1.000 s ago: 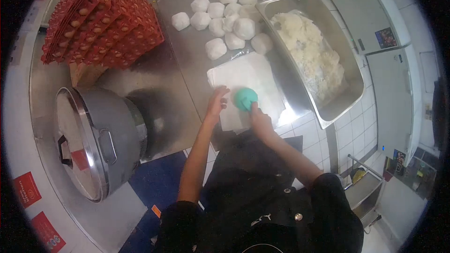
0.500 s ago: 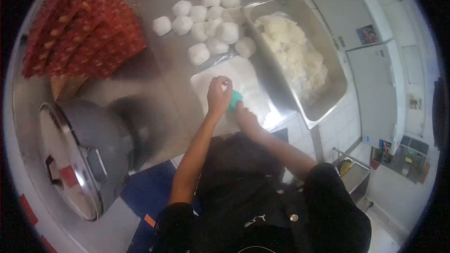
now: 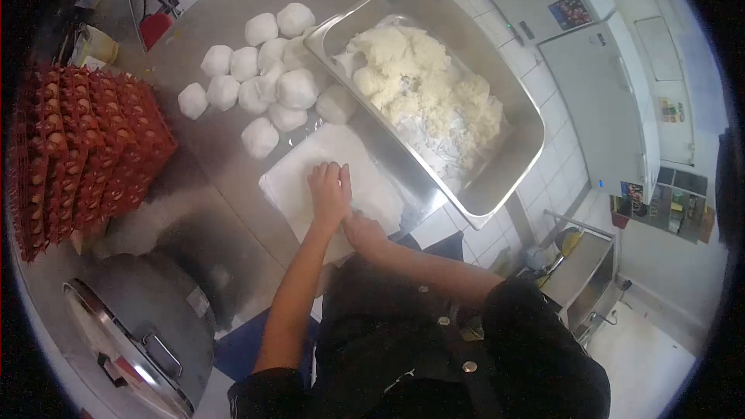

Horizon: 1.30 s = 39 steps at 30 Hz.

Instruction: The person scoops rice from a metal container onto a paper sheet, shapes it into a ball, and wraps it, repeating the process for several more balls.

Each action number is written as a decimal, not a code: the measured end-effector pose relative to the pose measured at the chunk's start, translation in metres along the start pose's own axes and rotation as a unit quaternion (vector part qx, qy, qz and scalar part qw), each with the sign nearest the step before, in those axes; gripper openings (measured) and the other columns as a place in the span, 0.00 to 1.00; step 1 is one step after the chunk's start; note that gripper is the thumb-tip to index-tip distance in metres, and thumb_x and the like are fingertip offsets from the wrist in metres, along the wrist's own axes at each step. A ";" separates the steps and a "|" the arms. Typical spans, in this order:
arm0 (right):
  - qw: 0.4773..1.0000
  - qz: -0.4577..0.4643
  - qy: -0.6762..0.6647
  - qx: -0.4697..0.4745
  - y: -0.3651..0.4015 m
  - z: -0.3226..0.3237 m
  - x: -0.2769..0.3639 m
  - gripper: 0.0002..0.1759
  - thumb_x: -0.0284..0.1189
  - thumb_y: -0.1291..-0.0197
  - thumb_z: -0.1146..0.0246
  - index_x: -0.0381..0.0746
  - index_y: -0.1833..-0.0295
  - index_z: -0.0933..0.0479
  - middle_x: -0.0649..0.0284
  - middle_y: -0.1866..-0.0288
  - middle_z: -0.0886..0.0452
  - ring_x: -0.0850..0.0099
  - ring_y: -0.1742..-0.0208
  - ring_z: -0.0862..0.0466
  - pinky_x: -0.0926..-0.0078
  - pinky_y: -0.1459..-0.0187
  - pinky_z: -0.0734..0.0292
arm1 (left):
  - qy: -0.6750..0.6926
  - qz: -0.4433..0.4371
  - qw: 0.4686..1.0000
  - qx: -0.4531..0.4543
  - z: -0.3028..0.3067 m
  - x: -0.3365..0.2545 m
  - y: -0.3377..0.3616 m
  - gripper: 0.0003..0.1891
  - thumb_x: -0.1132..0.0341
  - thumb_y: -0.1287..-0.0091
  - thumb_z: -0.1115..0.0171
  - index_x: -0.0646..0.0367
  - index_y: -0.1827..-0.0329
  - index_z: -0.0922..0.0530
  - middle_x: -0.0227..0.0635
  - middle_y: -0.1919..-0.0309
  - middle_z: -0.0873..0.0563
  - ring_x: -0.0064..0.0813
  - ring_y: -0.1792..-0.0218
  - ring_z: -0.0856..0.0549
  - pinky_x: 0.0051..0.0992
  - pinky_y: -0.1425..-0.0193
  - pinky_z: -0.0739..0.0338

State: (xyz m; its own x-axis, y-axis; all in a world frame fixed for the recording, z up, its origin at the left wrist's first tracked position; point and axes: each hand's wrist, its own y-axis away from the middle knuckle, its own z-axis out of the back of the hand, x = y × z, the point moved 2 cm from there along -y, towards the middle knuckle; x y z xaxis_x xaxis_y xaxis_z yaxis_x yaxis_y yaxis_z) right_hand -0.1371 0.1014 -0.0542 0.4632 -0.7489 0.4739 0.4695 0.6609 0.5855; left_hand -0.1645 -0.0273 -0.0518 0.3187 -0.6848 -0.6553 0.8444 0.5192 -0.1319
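Note:
My left hand (image 3: 331, 192) is over a stack of white square sheets (image 3: 291, 177), its fingers bent and pressed together. What they hold, if anything, is hidden. Just below and to its right, my right hand (image 3: 365, 233) is closed, with a sliver of a green thing (image 3: 355, 206) showing between the two hands. Most of the green thing is covered, so its kind does not show. Several white wrapped balls (image 3: 260, 95) sit grouped on the table beyond the sheets.
A deep metal pan (image 3: 508, 209) holding a pale, crumbly mass (image 3: 423, 81) stands on the right. At left are stacked red egg trays (image 3: 93, 147) with eggs and a big lidded grey pot (image 3: 167, 302). The steel table (image 3: 209, 178) lies beneath, near white cabinets (image 3: 597, 85).
The view has shifted, so the pan and balls appear further left. My left fingers have come down from a raised pinch onto the sheets. The green thing is now mostly hidden.

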 end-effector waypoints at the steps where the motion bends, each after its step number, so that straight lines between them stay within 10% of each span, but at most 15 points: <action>1: 1.000 0.002 -0.011 0.020 0.001 0.003 0.000 0.18 0.28 0.32 0.49 0.32 0.40 0.36 0.40 0.54 0.20 0.43 0.59 0.14 0.46 0.58 0.17 | -0.009 0.003 1.000 -0.001 -0.001 0.000 0.003 0.12 0.63 0.30 0.40 0.56 0.72 0.26 0.37 0.70 0.22 0.43 0.63 0.22 0.45 0.58 0.33; 9: 0.991 0.075 -0.105 -0.024 0.004 -0.002 -0.008 0.19 0.31 0.31 0.48 0.31 0.40 0.38 0.39 0.59 0.18 0.40 0.59 0.15 0.43 0.57 0.21 | -0.019 0.014 0.999 0.021 0.009 -0.004 0.005 0.10 0.64 0.28 0.42 0.60 0.65 0.22 0.41 0.66 0.19 0.44 0.59 0.22 0.43 0.52 0.32; 14: 0.981 0.109 -0.139 -0.076 0.013 0.038 -0.008 0.21 0.36 0.29 0.46 0.32 0.43 0.43 0.37 0.62 0.18 0.35 0.62 0.17 0.38 0.59 0.23 | 0.068 0.047 0.975 -0.208 0.049 -0.012 0.051 0.09 0.69 0.27 0.42 0.63 0.49 0.21 0.42 0.53 0.19 0.41 0.49 0.21 0.36 0.39 0.30; 22: 0.938 0.172 -0.250 -0.167 0.064 0.171 -0.019 0.25 0.34 0.35 0.37 0.35 0.45 0.43 0.37 0.61 0.22 0.38 0.61 0.17 0.46 0.58 0.23 | 0.063 0.379 0.816 -0.433 0.106 0.091 0.308 0.17 0.59 0.21 0.45 0.67 0.47 0.24 0.39 0.52 0.20 0.32 0.51 0.22 0.32 0.40 0.28; 25: 0.933 0.014 -0.316 -0.171 0.083 0.260 -0.069 0.26 0.39 0.33 0.36 0.34 0.44 0.41 0.44 0.64 0.23 0.58 0.73 0.20 0.52 0.62 0.22 | 0.017 0.468 0.744 -0.476 0.114 0.098 0.421 0.19 0.58 0.21 0.48 0.68 0.43 0.23 0.46 0.47 0.18 0.38 0.50 0.19 0.34 0.42 0.25; 27: 0.957 0.055 -0.113 -0.262 0.052 0.274 -0.154 0.26 0.39 0.33 0.38 0.32 0.45 0.40 0.40 0.66 0.19 0.51 0.73 0.15 0.52 0.68 0.21 | 0.019 0.511 0.691 -0.511 0.111 0.100 0.483 0.19 0.57 0.21 0.48 0.66 0.43 0.23 0.45 0.47 0.18 0.39 0.51 0.19 0.34 0.45 0.24; 32: 0.985 -0.082 -0.073 -0.132 0.017 0.292 -0.207 0.20 0.31 0.36 0.42 0.30 0.45 0.37 0.35 0.66 0.17 0.45 0.65 0.13 0.47 0.62 0.20 | 0.127 0.596 0.641 -0.467 0.067 0.129 0.582 0.19 0.55 0.23 0.45 0.61 0.40 0.24 0.42 0.50 0.18 0.39 0.51 0.18 0.35 0.50 0.23; 34: 0.974 0.011 0.087 -0.208 -0.016 0.277 -0.235 0.21 0.33 0.35 0.43 0.31 0.43 0.35 0.38 0.64 0.16 0.44 0.61 0.14 0.47 0.60 0.20 | 0.205 0.693 0.579 -0.378 0.073 0.085 0.552 0.23 0.52 0.23 0.46 0.57 0.33 0.26 0.39 0.51 0.17 0.36 0.53 0.18 0.32 0.49 0.24; 37: 0.967 0.015 0.163 -0.193 -0.018 0.286 -0.220 0.20 0.35 0.35 0.42 0.32 0.44 0.30 0.46 0.63 0.14 0.44 0.60 0.14 0.49 0.61 0.19 | 0.480 0.548 0.647 -0.225 0.063 0.135 0.592 0.15 0.61 0.28 0.41 0.57 0.43 0.22 0.39 0.56 0.17 0.39 0.52 0.17 0.40 0.59 0.20; 39: 0.970 0.104 0.183 -0.124 -0.032 0.277 -0.235 0.17 0.35 0.35 0.42 0.34 0.47 0.26 0.49 0.61 0.14 0.46 0.59 0.13 0.49 0.59 0.19 | 0.318 0.600 0.715 -0.169 0.052 0.156 0.606 0.13 0.62 0.28 0.40 0.57 0.45 0.22 0.38 0.57 0.17 0.38 0.55 0.17 0.37 0.61 0.21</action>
State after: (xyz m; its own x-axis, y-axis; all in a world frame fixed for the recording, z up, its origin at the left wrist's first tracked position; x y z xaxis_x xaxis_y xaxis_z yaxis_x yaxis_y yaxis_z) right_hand -0.4693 0.2430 -0.0021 0.7819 -0.5603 0.2732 0.4824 0.8214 0.3042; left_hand 0.4190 0.1536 -0.1950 0.3749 0.6714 -0.6393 -0.0587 0.7054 0.7064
